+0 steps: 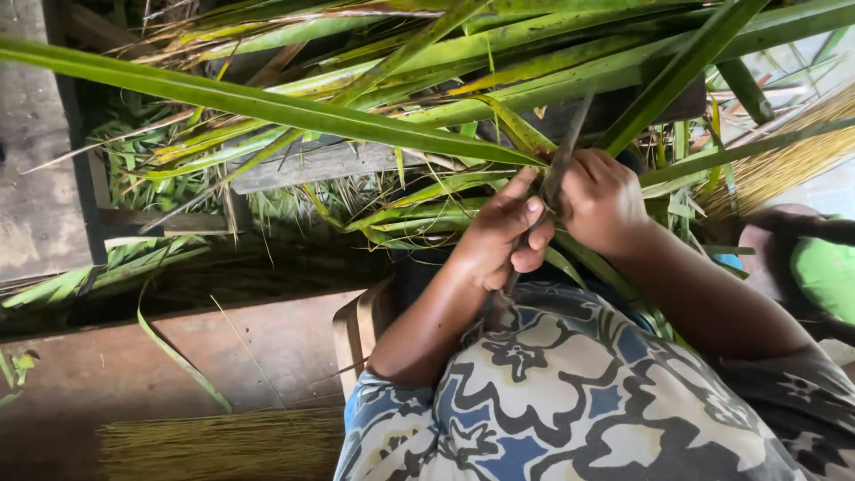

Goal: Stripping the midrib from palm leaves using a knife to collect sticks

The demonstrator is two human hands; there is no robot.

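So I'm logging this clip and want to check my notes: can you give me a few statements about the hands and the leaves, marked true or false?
1. Both hands, the left hand and the right hand, are close together on a thin dark strip. True.
2. The long leaves are red. False: they are green.
3. A bundle of thin dry sticks lies at lower left. True.
4. The person wears gloves. False: the hands are bare.
5. The person's garment is plain white. False: it has a blue, cream and dark pattern.
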